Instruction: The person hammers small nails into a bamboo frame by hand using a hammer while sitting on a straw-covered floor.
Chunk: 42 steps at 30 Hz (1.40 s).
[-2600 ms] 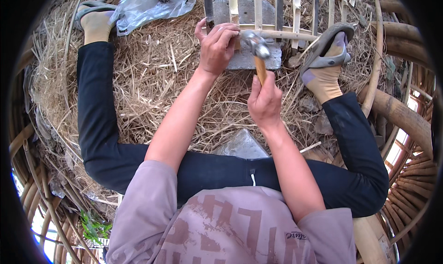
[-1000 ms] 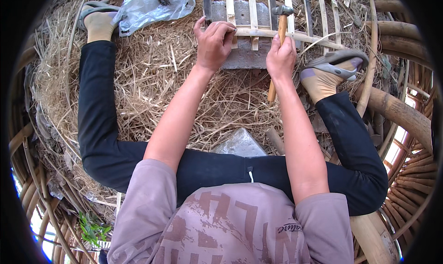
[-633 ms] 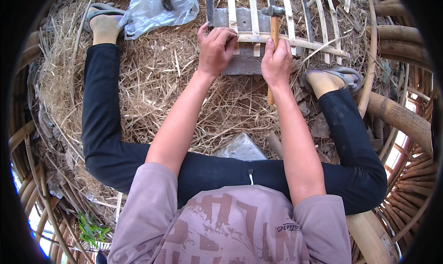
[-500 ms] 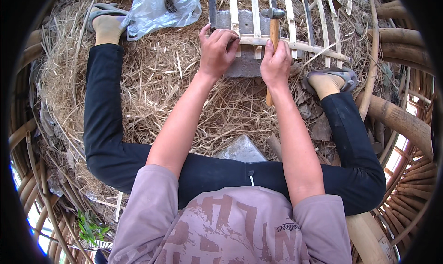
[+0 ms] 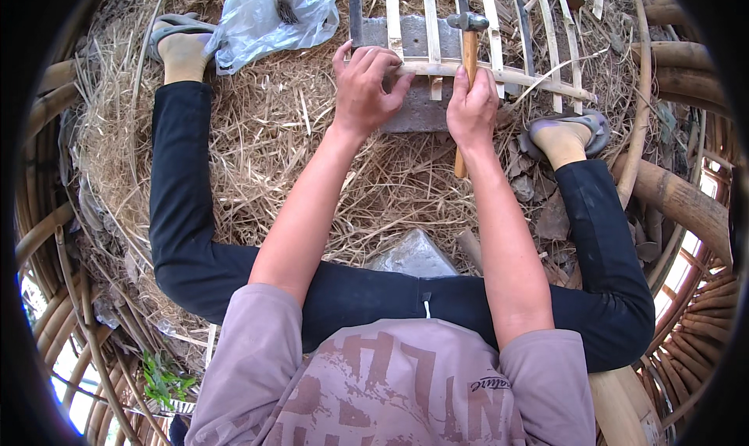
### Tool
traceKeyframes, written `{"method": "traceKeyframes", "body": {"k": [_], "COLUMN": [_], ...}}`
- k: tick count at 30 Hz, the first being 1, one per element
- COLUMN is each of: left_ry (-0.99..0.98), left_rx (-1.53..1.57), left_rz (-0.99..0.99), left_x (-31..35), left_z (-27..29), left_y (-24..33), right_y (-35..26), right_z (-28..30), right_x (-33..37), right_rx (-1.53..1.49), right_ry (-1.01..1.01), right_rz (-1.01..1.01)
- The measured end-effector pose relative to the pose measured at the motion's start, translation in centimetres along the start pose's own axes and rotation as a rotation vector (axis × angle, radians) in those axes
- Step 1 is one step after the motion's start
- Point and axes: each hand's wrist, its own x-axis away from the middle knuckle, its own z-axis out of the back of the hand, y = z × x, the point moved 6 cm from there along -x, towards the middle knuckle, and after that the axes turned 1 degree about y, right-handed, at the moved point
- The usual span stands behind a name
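Observation:
My right hand (image 5: 473, 110) is closed round the wooden handle of a hammer (image 5: 470, 52), which stands head away from me, its dark metal head over the slats. My left hand (image 5: 367, 91) has its fingers curled over the left end of a pale bamboo crosspiece (image 5: 437, 68), the thumb on the near side and a little apart from the index finger. Several thin bamboo slats (image 5: 430, 17) run away from me under or across that crosspiece, with a few dark strips among them. A grey block (image 5: 413, 118) lies beneath this lattice.
A clear plastic bag (image 5: 273, 24) with small dark nail-like pieces lies at the upper left. Dry straw (image 5: 257, 149) covers the ground. A shiny grey piece (image 5: 413, 255) lies between my legs. A thick bamboo pole (image 5: 675, 204) and curved bamboo rails rise on the right.
My left thumb has moved away from the index finger, opening a small gap. The hammer, still in my right hand, has shifted slightly right with the view.

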Motion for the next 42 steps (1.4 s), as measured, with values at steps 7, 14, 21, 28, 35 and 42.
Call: {"method": "traceKeyframes", "body": {"k": [7,14,21,28,35,42], "left_ry": [-0.034,-0.020,0.008,0.002,0.018,0.053], "left_rx": [-0.123,0.074,0.182,0.209,0.219,0.214], "left_rz": [0.129,0.134,0.125,0.146,0.164,0.196], "left_x": [-0.6,-0.6,-0.8,-1.0,-0.2,0.4], "left_z": [0.6,0.2,0.2,0.0,-0.3,-0.8], "left_y": [0.5,-1.0,-1.2,-0.9,-1.6,-1.6], "right_y": [0.1,0.3,0.3,-0.8,-5.4,-5.7], "right_z": [-0.2,-0.4,-0.4,1.3,3.7,4.4], "right_x": [-0.1,-0.2,-0.3,-0.4,2.0,2.8], "right_rx": [0.013,-0.019,-0.019,-0.021,-0.027,0.007], "right_ry": [0.017,-0.034,-0.049,-0.109,-0.438,-0.435], "right_rz": [0.053,-0.002,0.003,-0.001,-0.008,-0.133]}}
